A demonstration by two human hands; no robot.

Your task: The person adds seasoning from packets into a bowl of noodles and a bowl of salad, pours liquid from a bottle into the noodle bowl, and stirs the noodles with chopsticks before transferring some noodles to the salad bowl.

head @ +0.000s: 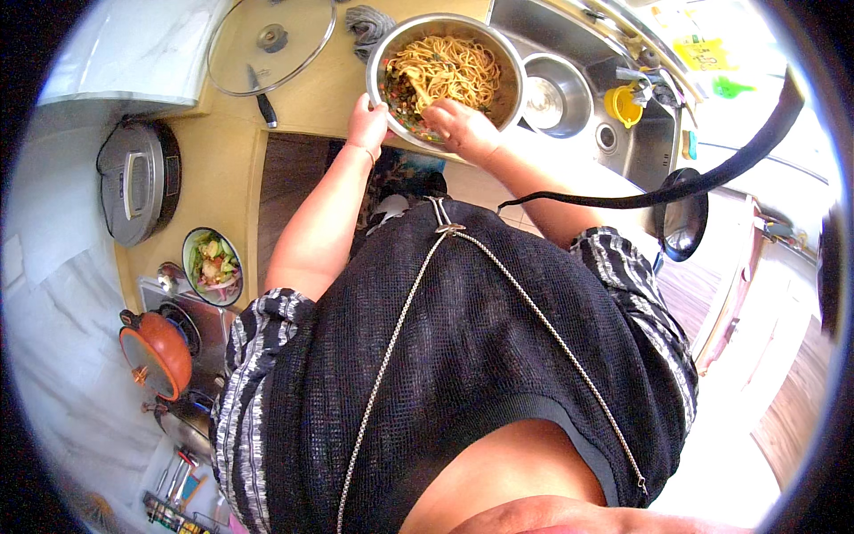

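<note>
A stainless steel mixing bowl (513,70) stands at the counter's front edge, near the sink. Long brown-sauced noodles (460,67) fill much of it, with dark green leaves and chopped red bits along the near left side. My left hand (368,125) grips the bowl's near left rim, thumb on top. Over the near side of the bowl, my right hand (464,128) has its fingers bunched down at the food. A pale tan piece shows just past those fingertips; whether they pinch it cannot be made out.
Left on the counter are a glass lid (240,47), a black-handled knife (265,110), a grey cloth (369,30), a rice cooker (140,183) and a vegetable bowl (213,263). An orange pot (157,354) sits by the stove. The sink holds a metal basin (579,87) and yellow strainer (617,103).
</note>
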